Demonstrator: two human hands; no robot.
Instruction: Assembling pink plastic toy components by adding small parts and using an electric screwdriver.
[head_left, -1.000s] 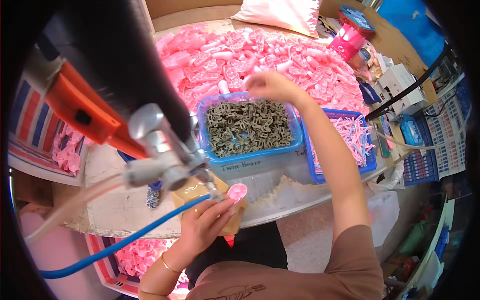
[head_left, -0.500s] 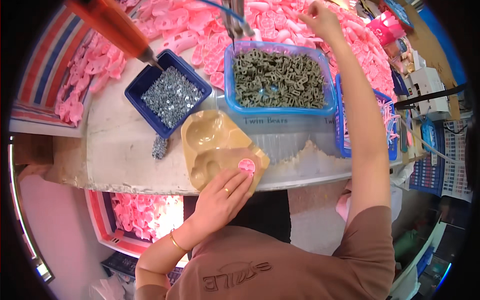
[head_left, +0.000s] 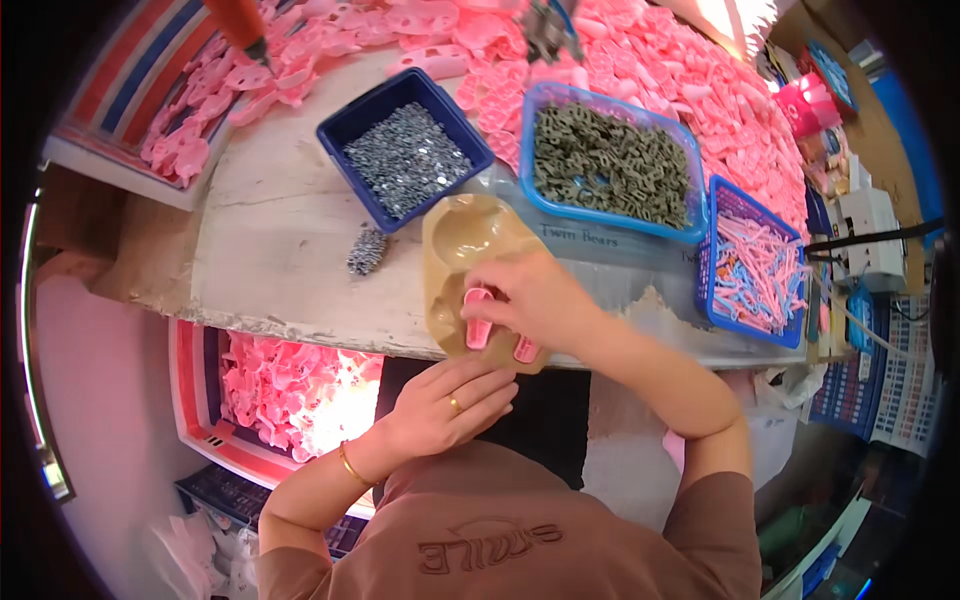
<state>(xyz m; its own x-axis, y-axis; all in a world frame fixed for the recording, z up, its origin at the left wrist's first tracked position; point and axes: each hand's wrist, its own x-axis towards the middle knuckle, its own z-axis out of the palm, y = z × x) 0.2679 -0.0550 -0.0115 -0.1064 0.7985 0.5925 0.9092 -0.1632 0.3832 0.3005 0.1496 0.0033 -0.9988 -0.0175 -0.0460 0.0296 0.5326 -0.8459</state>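
A tan moulded fixture (head_left: 441, 235) with rounded hollows lies near the table's front edge. Over its near hollow, my right hand (head_left: 540, 302) pinches a small pink plastic part (head_left: 478, 330) between thumb and fingers. A second pink part (head_left: 525, 349) sits in the fixture's near right corner, partly covered. My left hand (head_left: 450, 405) rests against the near edge of the fixture, its fingers stretched out and holding nothing visible.
Behind the fixture stand a dark blue bin of small screws (head_left: 336, 135), a light blue tub of grey metal clips (head_left: 527, 185) and a blue basket of pink and blue sticks (head_left: 706, 285). Pink parts (head_left: 640, 50) heap at the back. An orange-handled screwdriver (head_left: 238, 25) hangs upper left.
My right hand has come back from the pink heap to the fixture with a pink part. The left hand has slid off the pink part in the fixture toward its near edge.
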